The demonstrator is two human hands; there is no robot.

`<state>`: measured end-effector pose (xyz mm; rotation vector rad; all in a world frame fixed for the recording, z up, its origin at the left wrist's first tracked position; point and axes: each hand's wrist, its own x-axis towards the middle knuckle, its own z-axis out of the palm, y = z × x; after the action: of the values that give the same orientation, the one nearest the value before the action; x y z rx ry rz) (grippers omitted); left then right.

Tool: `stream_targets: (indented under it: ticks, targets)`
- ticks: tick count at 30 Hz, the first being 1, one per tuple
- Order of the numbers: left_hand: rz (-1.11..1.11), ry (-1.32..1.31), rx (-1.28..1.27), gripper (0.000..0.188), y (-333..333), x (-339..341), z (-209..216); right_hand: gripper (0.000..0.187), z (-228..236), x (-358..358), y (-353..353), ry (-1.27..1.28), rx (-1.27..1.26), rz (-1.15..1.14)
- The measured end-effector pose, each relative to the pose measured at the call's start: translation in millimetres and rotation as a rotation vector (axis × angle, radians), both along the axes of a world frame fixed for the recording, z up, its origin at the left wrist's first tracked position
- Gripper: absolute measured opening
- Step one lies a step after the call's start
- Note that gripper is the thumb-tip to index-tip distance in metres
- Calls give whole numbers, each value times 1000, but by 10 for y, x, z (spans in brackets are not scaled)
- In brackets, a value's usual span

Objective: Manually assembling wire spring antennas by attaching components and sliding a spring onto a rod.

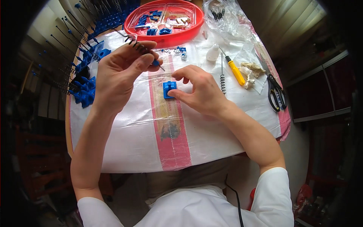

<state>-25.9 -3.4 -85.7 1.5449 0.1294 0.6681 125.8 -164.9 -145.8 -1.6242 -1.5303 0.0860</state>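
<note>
Left hand point(120, 72) pinching a black spring point(140, 47) between thumb and fingers, thin rod tip and a bit of blue pointing right-near. Right hand point(202, 89) sitting apart from the left, thumb and fingers spread, thumb resting at the right edge of a small blue block point(166, 90); block lying mid-table on the sheet's pink stripe point(174, 153), can't tell if gripped. Red basin point(130, 33) standing far; yellow screwdriver point(235, 72), second spring point(223, 84) and black scissors point(273, 94) lying right; blue parts point(85, 92) crowding left.
</note>
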Motion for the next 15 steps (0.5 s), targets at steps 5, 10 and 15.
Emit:
stream_targets:
  ticks: [5,10,15]
  targets:
    - [16,5,-25,27,-1,99,-179,22,-98,-63,101,91,-11,1]
    - [19,22,-102,27,41,129,-355,16,-154,-52,118,43,-29,-2]
    - [8,37,-89,27,62,55,-443,12,-96,-76,112,89,-97,-39]
